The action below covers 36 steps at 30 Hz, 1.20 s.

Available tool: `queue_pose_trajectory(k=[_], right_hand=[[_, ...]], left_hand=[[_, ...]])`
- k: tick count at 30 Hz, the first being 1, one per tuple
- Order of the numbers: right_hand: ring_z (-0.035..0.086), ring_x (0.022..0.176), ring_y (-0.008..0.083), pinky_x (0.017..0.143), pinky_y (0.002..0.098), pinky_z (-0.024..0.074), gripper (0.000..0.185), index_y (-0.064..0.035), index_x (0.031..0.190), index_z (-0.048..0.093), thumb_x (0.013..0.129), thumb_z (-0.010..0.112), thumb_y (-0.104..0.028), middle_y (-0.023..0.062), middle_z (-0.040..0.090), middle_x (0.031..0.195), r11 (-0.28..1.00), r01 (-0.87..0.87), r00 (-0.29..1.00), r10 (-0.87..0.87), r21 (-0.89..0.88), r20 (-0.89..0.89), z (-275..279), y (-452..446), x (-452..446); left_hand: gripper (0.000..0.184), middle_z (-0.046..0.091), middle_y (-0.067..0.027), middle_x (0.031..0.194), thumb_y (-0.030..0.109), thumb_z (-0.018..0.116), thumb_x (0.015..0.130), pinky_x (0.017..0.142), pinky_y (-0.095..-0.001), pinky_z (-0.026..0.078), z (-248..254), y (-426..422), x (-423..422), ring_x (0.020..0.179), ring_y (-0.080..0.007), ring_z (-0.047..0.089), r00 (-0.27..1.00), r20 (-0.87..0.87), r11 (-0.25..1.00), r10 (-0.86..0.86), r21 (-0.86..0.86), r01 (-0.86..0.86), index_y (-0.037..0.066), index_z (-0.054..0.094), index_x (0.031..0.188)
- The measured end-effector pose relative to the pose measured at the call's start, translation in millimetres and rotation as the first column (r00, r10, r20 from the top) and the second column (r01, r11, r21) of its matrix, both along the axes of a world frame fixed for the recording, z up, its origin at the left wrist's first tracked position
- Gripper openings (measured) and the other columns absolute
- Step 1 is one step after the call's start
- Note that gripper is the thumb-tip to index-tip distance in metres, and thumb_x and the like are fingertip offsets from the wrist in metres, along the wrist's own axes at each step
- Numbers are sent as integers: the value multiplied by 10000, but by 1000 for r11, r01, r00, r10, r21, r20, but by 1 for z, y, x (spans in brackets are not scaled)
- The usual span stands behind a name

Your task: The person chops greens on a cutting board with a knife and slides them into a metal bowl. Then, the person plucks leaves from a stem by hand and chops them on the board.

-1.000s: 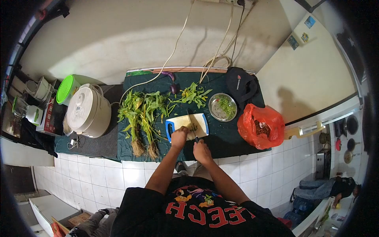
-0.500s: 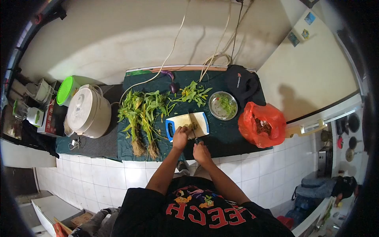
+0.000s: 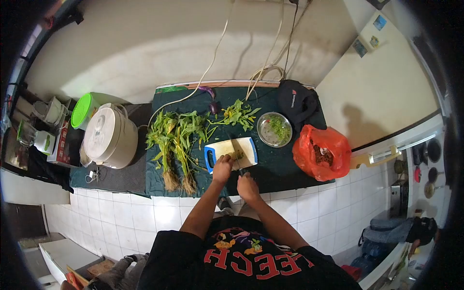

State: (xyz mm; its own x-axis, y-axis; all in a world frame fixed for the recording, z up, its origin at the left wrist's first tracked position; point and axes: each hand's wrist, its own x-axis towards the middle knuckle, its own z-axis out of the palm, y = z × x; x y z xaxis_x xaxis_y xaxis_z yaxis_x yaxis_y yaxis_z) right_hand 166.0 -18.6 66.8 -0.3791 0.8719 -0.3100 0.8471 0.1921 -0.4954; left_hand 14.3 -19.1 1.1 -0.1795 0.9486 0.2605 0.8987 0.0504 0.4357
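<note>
A white cutting board with a blue edge (image 3: 245,144) lies near the front of the table. My right hand (image 3: 247,186) is wrapped round the dark handle of a knife (image 3: 242,171), its blade pointing away from me across the board. On the board's left part, my left hand (image 3: 223,168) is closed with fingertips down, pressing on a small bunch of green vegetable (image 3: 237,155) beside the blade. Its fingers hide part of the bunch. Behind the board to the right stands a round metal bowl (image 3: 264,135) with cut greens inside.
Leafy bunches with roots (image 3: 186,133) lie left of the board. Loose leaves (image 3: 239,115) and an eggplant (image 3: 214,107) are behind it. A red plastic bag (image 3: 333,166) and a black cap (image 3: 302,104) sit right; a rice cooker (image 3: 108,137) stands left. Another person (image 3: 411,229) is far right.
The view has shifted very slightly. Both hands and the knife keep nearly the same place on the board.
</note>
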Motion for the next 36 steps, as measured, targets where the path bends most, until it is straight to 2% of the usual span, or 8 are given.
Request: queue_pose_trajectory(k=[4, 6, 16, 19, 24, 27, 33, 36], right_hand=[[676, 858, 454, 757, 529, 546, 329, 42, 1073, 502, 999, 480, -277, 309, 667, 900, 992, 96, 992, -89, -83, 87, -5, -5, 2], [680, 850, 453, 720, 501, 562, 339, 51, 1055, 493, 1006, 466, -284, 277, 683, 897, 998, 26, 998, -23, -48, 57, -1, 7, -2], [668, 887, 476, 768, 527, 547, 363, 64, 1093, 500, 1007, 459, -286, 302, 668, 936, 998, -42, 999, 43, -44, 14, 4, -1, -1], [663, 904, 468, 782, 535, 534, 318, 64, 1051, 520, 1002, 462, -245, 312, 670, 931, 987, 101, 995, -99, -127, 27, -2, -6, -2], [669, 859, 465, 772, 532, 537, 335, 67, 1083, 510, 996, 475, -255, 302, 675, 911, 999, 33, 998, -34, -21, -44, 8, 16, -10], [673, 915, 440, 792, 517, 544, 352, 62, 1079, 497, 1002, 464, -280, 306, 671, 925, 995, -35, 999, 37, -97, 17, 24, 20, -9], [669, 867, 467, 775, 526, 541, 372, 88, 1087, 499, 1000, 455, -271, 286, 678, 877, 994, 74, 997, -75, -87, -6, -11, -6, 1], [678, 851, 456, 751, 519, 549, 362, 85, 1083, 497, 1000, 457, -265, 286, 677, 863, 997, 43, 998, -45, -60, -35, -9, 10, -7]], left_hand=[[210, 605, -78, 994, 90, 612, 772, 828, -402, 494, 7, -6, 1, 973, -279, 583, 999, -35, 999, -35, 17, 36, 78, 694, 966], [220, 602, -80, 979, 78, 608, 769, 854, -393, 473, 10, -7, 3, 970, -282, 573, 1000, 15, 999, -13, 29, 13, 69, 697, 970], [189, 624, -92, 956, 94, 605, 774, 861, -402, 474, 13, -4, 3, 979, -296, 569, 999, 44, 1000, 26, -11, -25, 58, 724, 915], [196, 637, -101, 952, 103, 606, 777, 843, -404, 489, 11, -4, 4, 950, -301, 578, 997, 68, 999, 34, -8, -33, 68, 730, 926], [192, 676, -91, 908, 103, 607, 779, 787, -405, 517, 13, -1, -1, 917, -305, 602, 1000, -17, 1000, 1, -24, -1, 96, 741, 916], [196, 678, -75, 903, 106, 609, 770, 794, -398, 518, 17, 1, 0, 937, -301, 603, 995, 50, 994, 86, -67, -83, 114, 746, 910], [192, 671, -67, 942, 109, 599, 781, 804, -390, 523, 22, -2, 2, 937, -288, 599, 996, 14, 995, 92, -45, -91, 115, 744, 906], [195, 666, -65, 958, 106, 593, 783, 817, -385, 524, 17, -5, 1, 951, -281, 598, 998, 29, 998, 51, -41, -50, 104, 738, 914]])
